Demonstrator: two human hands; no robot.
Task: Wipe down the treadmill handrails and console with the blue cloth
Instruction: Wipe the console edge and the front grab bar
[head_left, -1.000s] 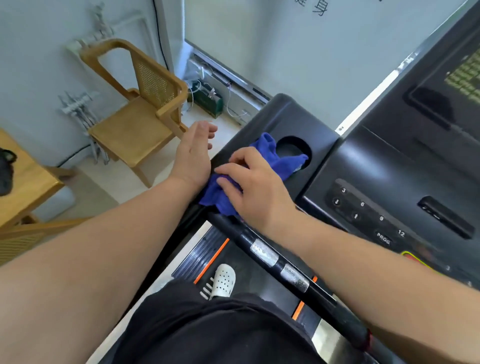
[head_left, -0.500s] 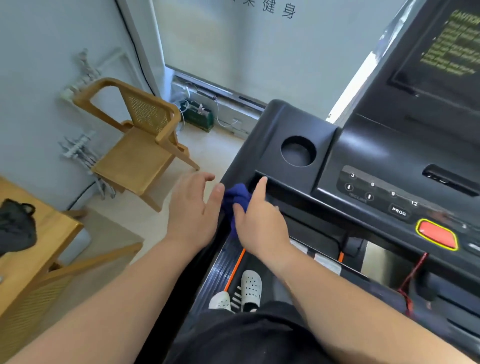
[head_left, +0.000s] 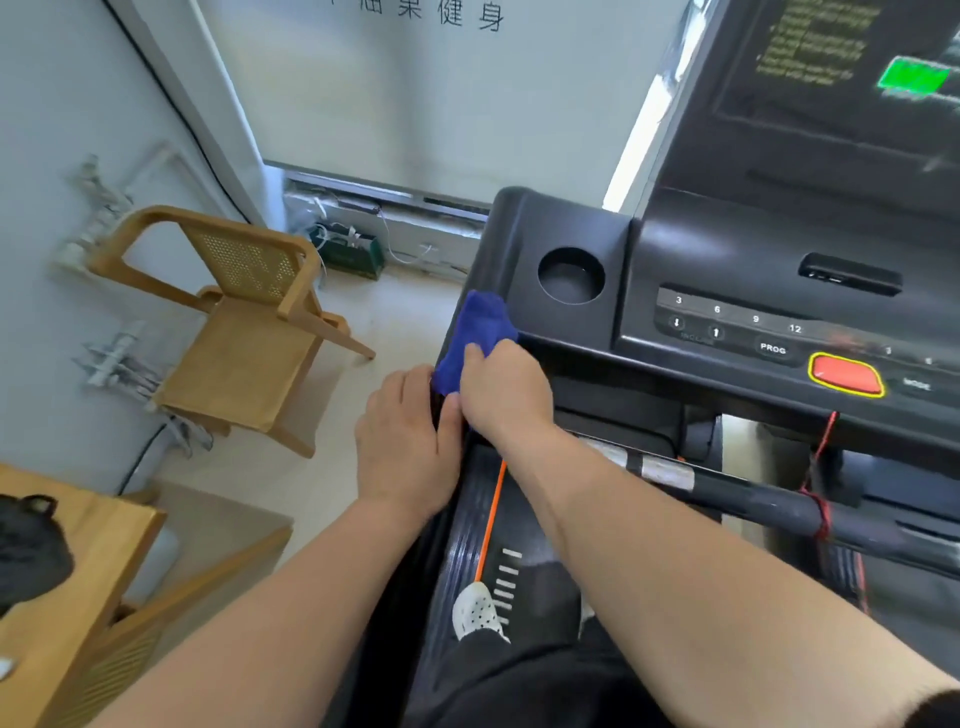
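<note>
Grips the blue cloth (head_left: 475, 338) in the right hand (head_left: 506, 389), fingers curled over its lower end, just left of centre frame. Presses it against the left front corner of the console (head_left: 727, 249), below and left of the cup holder (head_left: 571, 275). Shows far more cloth than half a second ago, when only a small tuft peeked out between the hands; now bunched up above the knuckles. Sits lower than a second ago, when spread right beside the cup holder. Lays the left hand (head_left: 405, 436) released, fingers straight, along the treadmill's left edge, thumb close against the right hand, much as half a second ago. Farther right, crosses the frame with the black handrail (head_left: 753, 501) under the right forearm, below the red button (head_left: 844, 375). At lower centre, plants a white shoe (head_left: 475, 613) on the belt. At left of frame, leaves the wooden chair (head_left: 244, 338) on the floor as before.
</note>
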